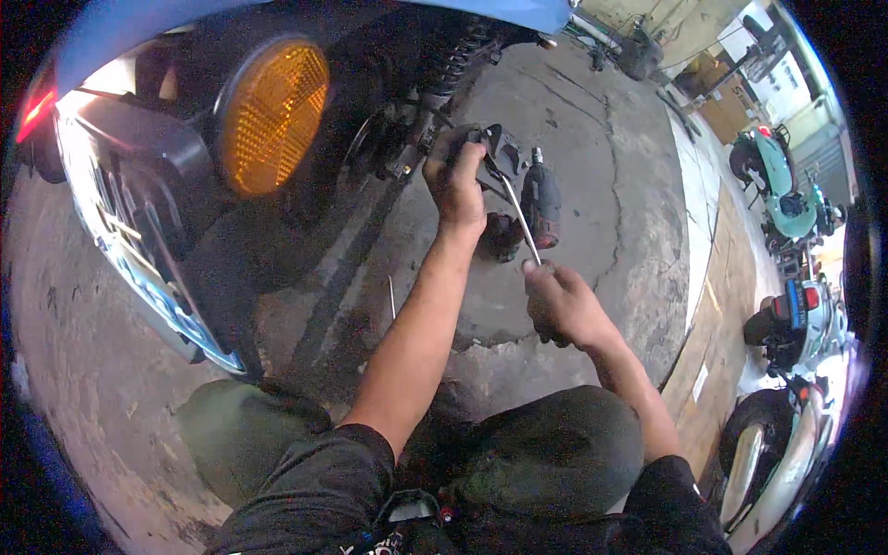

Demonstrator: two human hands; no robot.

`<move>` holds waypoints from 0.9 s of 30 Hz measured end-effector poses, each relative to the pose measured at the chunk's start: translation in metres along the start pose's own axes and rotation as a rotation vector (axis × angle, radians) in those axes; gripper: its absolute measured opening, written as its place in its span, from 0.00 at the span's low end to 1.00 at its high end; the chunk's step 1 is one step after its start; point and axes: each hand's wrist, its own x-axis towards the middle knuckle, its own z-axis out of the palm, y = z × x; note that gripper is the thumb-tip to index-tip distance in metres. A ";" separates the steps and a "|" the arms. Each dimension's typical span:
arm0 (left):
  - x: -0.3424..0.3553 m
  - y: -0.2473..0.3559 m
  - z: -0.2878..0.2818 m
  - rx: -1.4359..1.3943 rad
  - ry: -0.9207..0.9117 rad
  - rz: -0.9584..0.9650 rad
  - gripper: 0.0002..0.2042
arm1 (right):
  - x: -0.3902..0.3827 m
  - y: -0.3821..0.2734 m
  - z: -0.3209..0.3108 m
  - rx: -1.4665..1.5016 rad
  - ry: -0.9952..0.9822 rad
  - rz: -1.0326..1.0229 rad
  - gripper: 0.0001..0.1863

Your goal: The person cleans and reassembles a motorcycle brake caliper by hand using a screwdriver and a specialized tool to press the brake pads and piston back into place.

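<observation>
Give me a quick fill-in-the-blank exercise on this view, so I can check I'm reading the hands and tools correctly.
1. The lower end of the silver rod is in the person's ____.
2. The rod's upper end is nearest the person's ____.
3. Just right of the rod, a power tool lies on the ____.
4. The big patterned lens at upper left is coloured ____.

Missing words: right hand; left hand; floor; orange.

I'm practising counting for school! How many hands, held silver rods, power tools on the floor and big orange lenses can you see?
Hands: 2, left hand and right hand
Held silver rod: 1
Power tool on the floor: 1
Big orange lens: 1
Total: 5
</observation>
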 end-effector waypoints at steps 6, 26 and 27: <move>-0.004 -0.005 -0.003 0.174 -0.015 0.110 0.08 | 0.016 0.000 -0.009 -0.361 0.022 0.129 0.17; 0.000 -0.015 -0.030 0.327 0.097 0.108 0.08 | 0.056 0.002 -0.024 -1.004 0.136 -0.007 0.12; -0.002 -0.014 -0.032 0.390 0.102 0.110 0.09 | 0.055 -0.001 -0.023 -1.035 0.137 -0.005 0.12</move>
